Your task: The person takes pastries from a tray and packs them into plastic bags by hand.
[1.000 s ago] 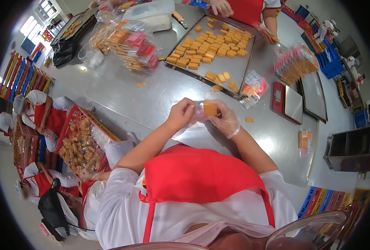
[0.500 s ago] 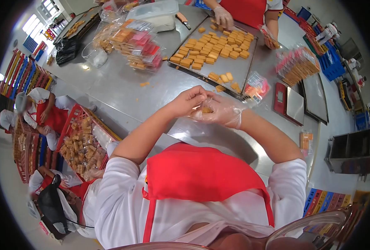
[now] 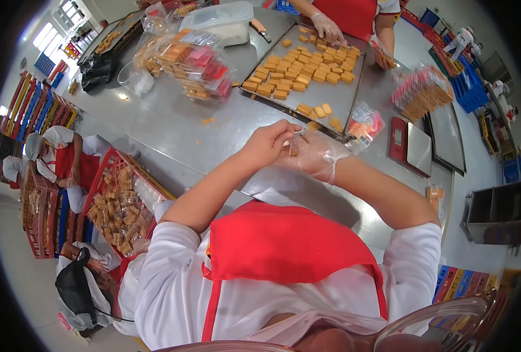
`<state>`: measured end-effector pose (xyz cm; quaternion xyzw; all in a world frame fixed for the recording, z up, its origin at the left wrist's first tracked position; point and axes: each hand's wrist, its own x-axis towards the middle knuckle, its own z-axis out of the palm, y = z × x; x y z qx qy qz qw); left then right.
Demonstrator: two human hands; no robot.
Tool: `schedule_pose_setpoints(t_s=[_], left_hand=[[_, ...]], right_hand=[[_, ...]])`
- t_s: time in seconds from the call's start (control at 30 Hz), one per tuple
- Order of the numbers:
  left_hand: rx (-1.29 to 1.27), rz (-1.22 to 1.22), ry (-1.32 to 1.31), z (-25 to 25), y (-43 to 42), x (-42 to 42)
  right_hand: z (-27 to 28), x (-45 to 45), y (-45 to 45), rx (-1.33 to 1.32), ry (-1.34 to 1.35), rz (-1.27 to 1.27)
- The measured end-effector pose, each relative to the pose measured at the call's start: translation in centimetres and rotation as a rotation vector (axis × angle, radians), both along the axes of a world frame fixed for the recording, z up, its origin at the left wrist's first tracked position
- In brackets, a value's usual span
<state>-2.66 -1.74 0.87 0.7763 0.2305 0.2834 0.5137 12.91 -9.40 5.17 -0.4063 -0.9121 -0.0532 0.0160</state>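
My bare left hand (image 3: pixel 270 142) and my gloved right hand (image 3: pixel 316 155) meet above the near side of the metal table. Between them is a small clear packet with a brown biscuit (image 3: pixel 294 151) partly showing through. My right fingers curl around the packet from below, while my left fingertips pinch at its upper end. Much of the packet is hidden by the hands. Just beyond them lies a tray (image 3: pixel 354 97) of many small golden biscuits, a few loose at its near corner. A labelled packet (image 3: pixel 365 122) rests beside that corner.
Stacked biscuit packets (image 3: pixel 196 64) and a clear tub (image 3: pixel 219 24) stand at the left back. A kitchen scale (image 3: pixel 410 145) and a row of packets (image 3: pixel 422 94) are on the right. A co-worker's gloved hand (image 3: pixel 329 29) reaches into the tray. Left stands a red crate (image 3: pixel 105 170).
Both my hands have shifted slightly right, and my left fingertips sit nearer the packet's top. The co-worker's gloved hand has moved right over the biscuits.
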Motion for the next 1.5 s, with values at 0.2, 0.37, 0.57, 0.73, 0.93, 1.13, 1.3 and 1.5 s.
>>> schedule_pose_setpoints(t_s=[0.2, 0.37, 0.57, 0.73, 0.93, 1.13, 1.3, 1.5], left_hand=[[0.084, 0.041, -0.057, -0.2, 0.0, 0.5], [0.195, -0.013, 0.032, 1.6, 0.0, 0.3], [-0.637, 0.742, -0.874, 0.5, -1.0, -0.5], [-1.105, 0.087, -0.986, -2.2, -0.7, -0.9], [-1.193, -0.084, -1.141, -2.7, 0.0, -1.3], [-1.135, -0.052, -1.146, -1.8, -0.3, -0.5], [-1.150, 0.004, -1.148, -2.3, -2.7, 1.8], [-1.145, -0.480, -0.942, -2.7, -2.1, -1.9]], right_hand=[[-0.7, 0.1, 3.3, -0.385, 0.004, 0.076], [-11.4, 0.6, 6.3, -0.241, 0.684, 0.088], [-2.7, -0.9, 5.2, -0.662, 1.182, -0.215], [-4.7, -3.5, 4.5, -0.662, 1.301, -0.248], [-4.5, -5.8, 3.4, -0.596, 1.893, -0.052], [-5.6, -4.8, 4.4, -0.336, 1.431, -0.224], [-3.0, -4.8, 6.2, 0.224, 1.039, -0.043], [-3.0, -2.1, 4.4, -0.517, 1.416, 0.071]])
